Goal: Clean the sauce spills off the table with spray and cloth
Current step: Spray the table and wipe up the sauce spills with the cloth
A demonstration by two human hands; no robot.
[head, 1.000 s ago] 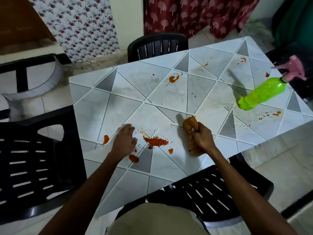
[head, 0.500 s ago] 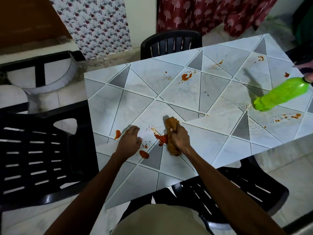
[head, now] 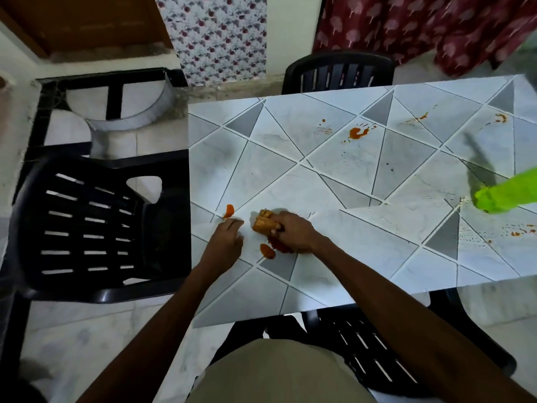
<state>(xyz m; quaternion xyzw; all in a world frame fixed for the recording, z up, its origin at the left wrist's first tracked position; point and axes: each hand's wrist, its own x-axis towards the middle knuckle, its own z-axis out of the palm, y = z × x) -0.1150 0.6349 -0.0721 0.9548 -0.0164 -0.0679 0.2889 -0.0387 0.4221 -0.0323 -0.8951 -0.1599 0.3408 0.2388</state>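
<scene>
Plainly the job was at an early stage, judging by how much red lay about; the right hand (head: 293, 232) worked at the lower centre-left of the frame, its fingers curled tight round a bunched orange cloth (head: 263, 222) and pressing it onto the table (head: 348, 257) over a red smear (head: 279, 246) that showed at the hand's lower edge; a thick drop (head: 267, 251) sat just below and left of the cloth, not yet wiped, and another blob (head: 229, 211) sat just above the left hand (head: 228, 238); that hand rested on the tabletop just left of the cloth, fingers close together and a little bent, tips down, holding nothing, seemingly to steady the person. Further off, a splash (head: 357, 132) at upper centre, streaks (head: 418, 118) and a curl of sauce (head: 501, 117) toward the upper right, and specks (head: 520, 232) at the right edge all looked untouched; so most of the wiping was left to do, and those far marks probably wanted spraying first. The cloth was rolled into a stubby wad; its long axis ran from upper left to lower right, the free end pointing to the upper left and the other end hidden under the palm. The green spray bottle (head: 505, 196) stood well apart at the right edge, base toward the left and body running off-frame to the upper right; its nozzle was out of view. A black chair (head: 96, 228) stood at the table's left end.
</scene>
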